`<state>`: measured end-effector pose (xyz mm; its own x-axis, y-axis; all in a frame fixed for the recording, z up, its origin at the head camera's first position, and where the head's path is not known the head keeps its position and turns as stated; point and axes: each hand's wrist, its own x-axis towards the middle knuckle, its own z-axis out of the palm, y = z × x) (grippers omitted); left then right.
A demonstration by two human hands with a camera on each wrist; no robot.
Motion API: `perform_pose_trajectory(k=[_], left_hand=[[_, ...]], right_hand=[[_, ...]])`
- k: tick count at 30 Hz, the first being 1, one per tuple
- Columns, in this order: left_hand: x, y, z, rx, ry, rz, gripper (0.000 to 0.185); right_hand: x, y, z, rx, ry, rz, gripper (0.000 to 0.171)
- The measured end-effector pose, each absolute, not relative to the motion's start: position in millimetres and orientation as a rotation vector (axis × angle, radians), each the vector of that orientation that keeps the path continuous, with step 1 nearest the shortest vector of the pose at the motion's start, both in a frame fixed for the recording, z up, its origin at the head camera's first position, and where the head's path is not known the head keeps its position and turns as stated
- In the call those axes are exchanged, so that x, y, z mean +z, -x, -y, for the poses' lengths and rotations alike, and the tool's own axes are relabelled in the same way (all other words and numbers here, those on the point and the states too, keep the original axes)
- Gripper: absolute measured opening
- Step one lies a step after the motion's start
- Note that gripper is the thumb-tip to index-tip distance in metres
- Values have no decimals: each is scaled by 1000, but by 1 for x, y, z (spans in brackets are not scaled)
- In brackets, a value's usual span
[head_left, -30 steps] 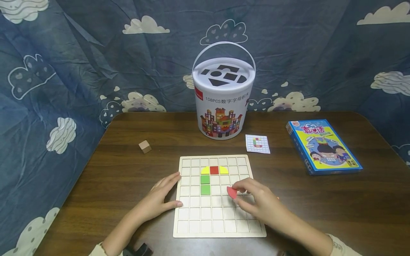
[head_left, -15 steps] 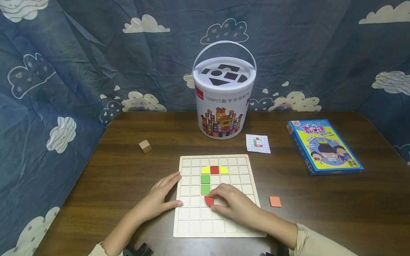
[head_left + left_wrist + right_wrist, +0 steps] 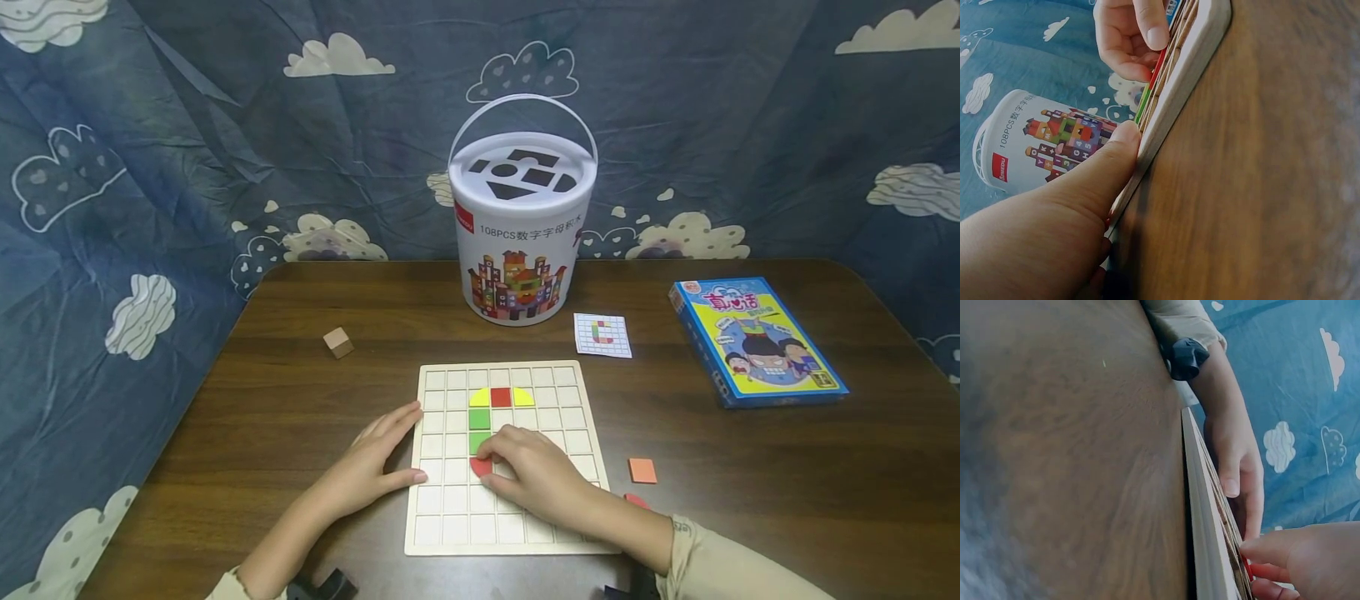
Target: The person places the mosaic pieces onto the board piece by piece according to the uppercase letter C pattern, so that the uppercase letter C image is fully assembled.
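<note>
A red quarter-round piece (image 3: 480, 467) is pinched at the fingertips of the right hand (image 3: 536, 482) and held down on the wooden grid board (image 3: 450, 517), in the cell just below the lower of two green squares (image 3: 479, 419). It is kept under the fingers, apparently so that it can be turned or seated square in its cell — whether it already lies flat cannot be told, since the fingers cover most of it. Above the greens, a red square (image 3: 501, 397) is flanked by two yellow quarter-rounds (image 3: 480, 398), so the coloured pieces run across the top and down the left, one per cell.

The left hand (image 3: 371, 471) is laid flat on the table (image 3: 300, 400) against the board's left edge, fingers straight and holding nothing, the thumb pressed to the rim; in the left wrist view the thumb (image 3: 1107, 165) is seen set along the frame, presumably to keep the board from sliding.

To the right of the board an orange square (image 3: 642, 471) lies on the table, with a red piece (image 3: 637, 501) just near of it, both within reach of the right hand. Farther off, a small pattern card (image 3: 602, 335) is laid face up, with a white bucket (image 3: 521, 242) far of the board, a blue box (image 3: 756, 340) at far right and a wooden cube (image 3: 337, 342) at far left.
</note>
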<state>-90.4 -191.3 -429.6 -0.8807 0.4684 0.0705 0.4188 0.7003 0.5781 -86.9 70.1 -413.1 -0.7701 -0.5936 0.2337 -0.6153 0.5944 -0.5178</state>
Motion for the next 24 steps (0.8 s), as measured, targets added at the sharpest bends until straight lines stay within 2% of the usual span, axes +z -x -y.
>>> perform_pose_trajectory(k=[5, 12, 19, 24], left_hand=[[-430, 90, 191, 928, -742, -2823, 78], [-431, 89, 192, 933, -729, -2820, 78], [-432, 89, 192, 930, -746, -2827, 77], [-430, 90, 192, 918, -743, -2831, 77]], right_hand=[[-411, 87, -70, 887, -1046, 2794, 15], [-400, 86, -80, 945, -1141, 2943, 32], [-380, 81, -111, 1016, -1223, 2859, 43], [-370, 78, -143, 1035, -1119, 2820, 50]])
